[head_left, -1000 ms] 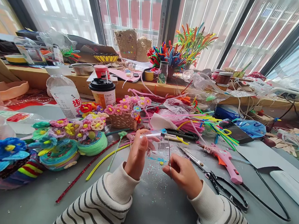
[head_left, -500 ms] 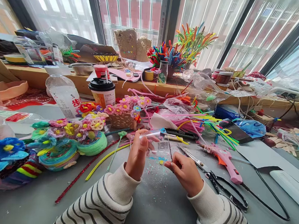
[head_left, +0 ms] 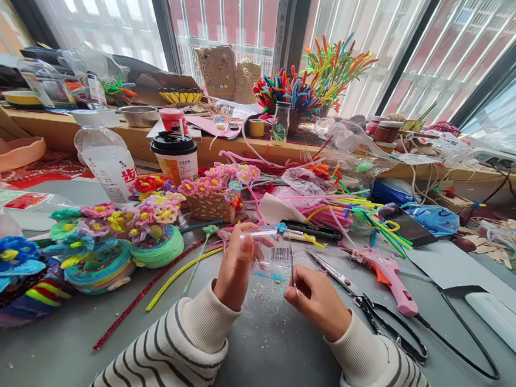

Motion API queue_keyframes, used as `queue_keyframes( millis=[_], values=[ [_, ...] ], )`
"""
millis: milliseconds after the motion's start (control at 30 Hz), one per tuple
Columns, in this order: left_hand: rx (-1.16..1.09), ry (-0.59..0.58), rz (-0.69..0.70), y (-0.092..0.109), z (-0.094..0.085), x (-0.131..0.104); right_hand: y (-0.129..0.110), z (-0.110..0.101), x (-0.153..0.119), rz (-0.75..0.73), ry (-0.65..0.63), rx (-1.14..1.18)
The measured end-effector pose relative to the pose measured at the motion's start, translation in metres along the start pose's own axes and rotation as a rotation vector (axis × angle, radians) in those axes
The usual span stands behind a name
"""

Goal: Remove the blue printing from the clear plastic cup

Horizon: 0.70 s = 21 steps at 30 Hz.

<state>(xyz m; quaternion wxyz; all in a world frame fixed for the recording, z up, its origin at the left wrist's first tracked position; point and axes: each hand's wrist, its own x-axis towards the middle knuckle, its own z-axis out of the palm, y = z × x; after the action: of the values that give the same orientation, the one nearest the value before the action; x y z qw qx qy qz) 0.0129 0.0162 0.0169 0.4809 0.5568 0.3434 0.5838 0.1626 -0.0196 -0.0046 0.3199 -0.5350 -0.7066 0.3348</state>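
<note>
My left hand (head_left: 234, 267) is closed around a clear plastic piece (head_left: 274, 270), which carries a printed barcode and blue marks along its edge. It looks like part of a bottle or wrapper; I cannot tell which. Pinched between thumb and fingers of my right hand (head_left: 319, 301) is a thin dark wire-like strip (head_left: 292, 263), standing nearly upright at the plastic's right edge. Whether the two touch is unclear. Small shiny flecks (head_left: 272, 303) are scattered on the grey table below. Right of my right hand lie scissors (head_left: 330, 269) and a pink glue gun (head_left: 388, 279).
Black-handled pliers (head_left: 392, 327) and the glue gun's cord lie at right. Pipe-cleaner flowers in a woven basket (head_left: 210, 208) and a green pot (head_left: 159, 248) crowd the left, beside a bottle (head_left: 105, 162) and a lidded cup (head_left: 174, 158). Pipe cleaners (head_left: 323, 210) are heaped behind my hands.
My right hand and the thin strip have shifted slightly right and down, and the strip's lower end shows more. The plastic piece has tilted a little in my left hand.
</note>
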Motion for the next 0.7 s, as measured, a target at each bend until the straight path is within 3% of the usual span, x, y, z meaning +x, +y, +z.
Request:
queue_keyframes(
  millis=[200,700],
  values=[
    [-0.006,0.006,-0.015,-0.0013,0.0003,-0.0015,-0.0026,0.002,0.0013,0.01,0.07,0.046],
    [-0.025,0.043,0.027,-0.0022,-0.0001,-0.0004,0.0013,0.0084,0.0025,-0.092,0.279,-0.098]
  ],
)
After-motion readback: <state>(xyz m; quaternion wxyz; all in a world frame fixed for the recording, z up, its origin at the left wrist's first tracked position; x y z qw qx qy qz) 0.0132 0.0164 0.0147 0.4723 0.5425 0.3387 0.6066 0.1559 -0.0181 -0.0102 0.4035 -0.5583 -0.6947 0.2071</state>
